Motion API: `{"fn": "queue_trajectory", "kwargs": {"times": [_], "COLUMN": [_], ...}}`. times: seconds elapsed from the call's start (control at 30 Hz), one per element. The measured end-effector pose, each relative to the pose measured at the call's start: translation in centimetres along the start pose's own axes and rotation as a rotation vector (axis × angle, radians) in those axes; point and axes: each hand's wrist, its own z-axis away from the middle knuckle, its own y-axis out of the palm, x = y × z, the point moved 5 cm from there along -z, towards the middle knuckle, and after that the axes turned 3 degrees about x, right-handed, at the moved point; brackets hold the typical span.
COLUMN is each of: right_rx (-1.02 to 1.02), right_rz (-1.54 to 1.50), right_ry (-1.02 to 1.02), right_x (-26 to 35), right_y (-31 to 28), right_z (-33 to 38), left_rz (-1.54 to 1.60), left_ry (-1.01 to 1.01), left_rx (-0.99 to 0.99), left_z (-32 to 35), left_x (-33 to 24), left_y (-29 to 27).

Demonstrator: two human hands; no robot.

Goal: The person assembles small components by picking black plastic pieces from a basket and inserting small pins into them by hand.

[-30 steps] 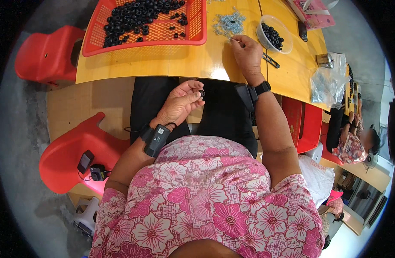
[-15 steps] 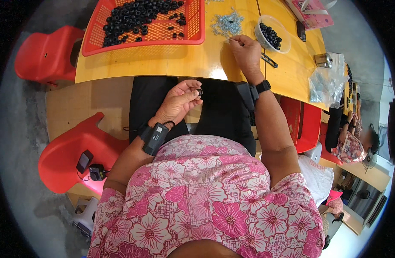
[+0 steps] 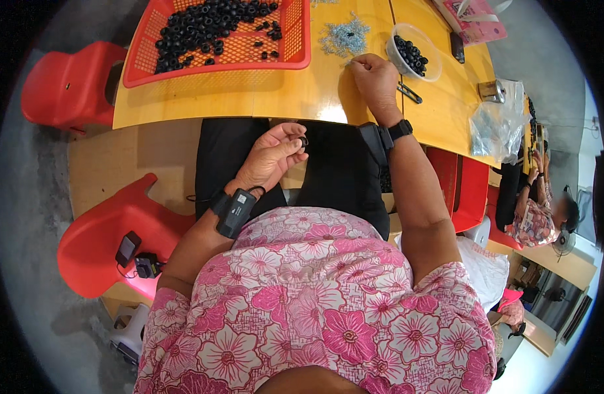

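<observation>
Over my lap, my left hand (image 3: pixel 275 154) pinches a small black ring-shaped part (image 3: pixel 304 141) between thumb and fingers. My right hand (image 3: pixel 377 79) rests at the table with its fingertips drawn together, just below a pile of tiny clear-bluish pieces (image 3: pixel 344 37). Whatever sits in those fingertips is too small to make out. To the right of that hand stands a clear round plastic bowl (image 3: pixel 436 62) with black ring-shaped parts (image 3: pixel 410 54) in it. A red plastic basket (image 3: pixel 216 74) at the far left holds many more such black parts (image 3: pixel 206 29).
A slim black tool (image 3: pixel 410 92) lies beside my right wrist on the yellow table (image 3: pixel 282 98). Farther right are a dark phone-like object (image 3: pixel 457 48), a pink package (image 3: pixel 476 26), a metal cup (image 3: pixel 491 91) and a clear plastic bag (image 3: pixel 502 125). Red chairs (image 3: pixel 111 236) stand left; another person (image 3: pixel 535 220) sits right.
Both hands keep nearly the same place and grip. The whole view has shifted slightly, with the table things a little farther left.
</observation>
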Motion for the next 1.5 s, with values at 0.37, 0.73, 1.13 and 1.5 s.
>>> {"fn": "queue_trajectory", "kwargs": {"times": [0.37,0.73,1.13,1.5], "right_rx": [-0.006,0.019,-0.064,-0.125], "right_rz": [-0.141,-0.304,-0.391,-0.513], "right_ry": [0.021,0.074,-0.081,-0.146], "right_x": [0.2,0.3,2.0,0.7], "right_y": [-0.5,0.1,-1.7,-2.1], "right_z": [0.1,0.8,2.1,2.5], "left_rz": [-0.006,-0.056,0.012,-1.137], "left_ry": [0.009,0.012,0.005,0.337], "left_rx": [-0.008,-0.01,0.021,-0.3], "left_z": [0.2,0.5,-4.8,-10.7], "left_x": [-0.1,-0.5,-4.3,-5.1], "left_y": [-0.1,0.6,6.5,6.5]}}
